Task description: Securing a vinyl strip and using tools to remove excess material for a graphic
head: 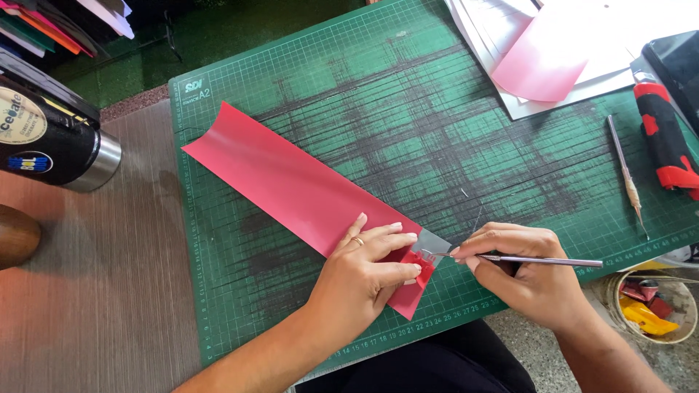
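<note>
While the strip is pinned flat, the work goes on at its near end.

Strip: a long red sheet [291, 182] lies slantwise on the green cutting mat [437, 116], its far end curling up, its near end under the left hand.

Left hand: the left hand [364, 273] lies spread and flat on the strip's near end, fingers fanned toward a grey backing patch [435, 241] where the red layer is lifted. It grips nothing; it only presses down.

Right hand: the right hand [520, 273] is closed in a pen grip on a thin metal pick [539, 260], whose tip meets the crumpled red flap [421, 263] just beside the left fingertips.

Doing it well, as I judge: keep the pick low and nearly flat so it lifts the red layer and does not dig into the backing; keep the left fingers close to the tip but off its line; peel slowly so the flap does not tear.

Risk: the point sits very near the left fingers, so a slip could prick them.

Around: 1 more thin tool [626, 175] and a red and black knife [666, 138] lie at the mat's right edge, pink and white sheets [553, 58] at the far right, a dark flask [51, 138] on the worktop [95, 291] to the left, a scrap tub [655, 306] at lower right.
</note>
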